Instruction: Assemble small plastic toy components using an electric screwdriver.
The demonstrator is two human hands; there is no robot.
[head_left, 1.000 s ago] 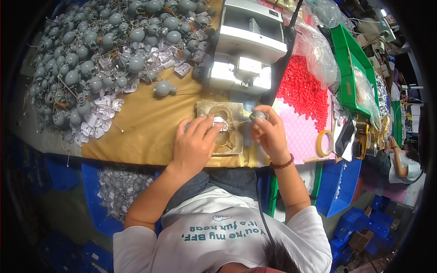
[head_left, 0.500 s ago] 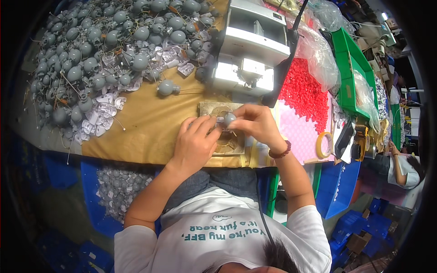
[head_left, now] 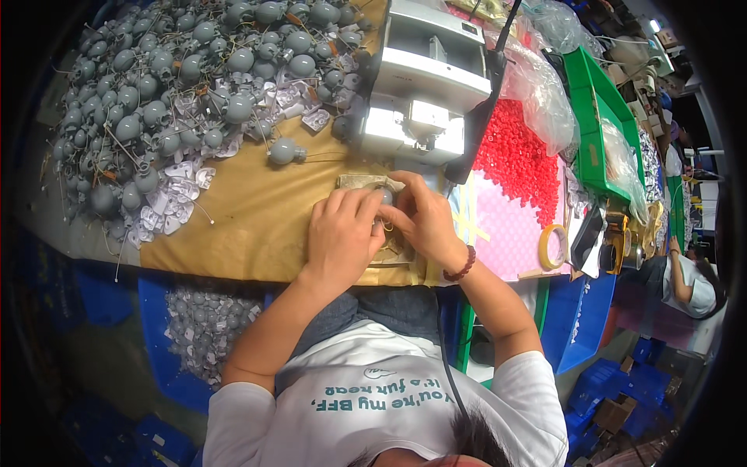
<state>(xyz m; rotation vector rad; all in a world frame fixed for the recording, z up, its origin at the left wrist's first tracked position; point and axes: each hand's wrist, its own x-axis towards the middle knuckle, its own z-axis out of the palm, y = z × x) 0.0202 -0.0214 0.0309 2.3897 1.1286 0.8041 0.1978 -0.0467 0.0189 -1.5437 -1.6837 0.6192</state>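
Both my hands meet over a worn square board [head_left: 354, 180] near the table's front edge. A small grey round plastic part [head_left: 387, 196] shows between them. My right hand [head_left: 426, 222] is closed on it with thumb and forefinger. My left hand [head_left: 342, 233] lies against the part's left side, fingers bent and pressed together; its fingertips and whatever they grip are mostly hidden. One similar grey ball part [head_left: 283, 151] with thin wires lies alone on the brown cloth [head_left: 241, 226], up and left of my hands.
A big heap of grey ball parts [head_left: 156, 109] and white plastic pieces [head_left: 167, 198] covers the far left. A white machine [head_left: 424, 93] stands just beyond my hands. Right of it lie small red pieces [head_left: 517, 156], a tape roll [head_left: 553, 247] and a green tray [head_left: 595, 117]. A blue bin [head_left: 167, 358] sits below the table.
My hands have drawn closer together over the board. The left has moved right and covers more of the grey part; the right has turned, its wrist shifting slightly left.
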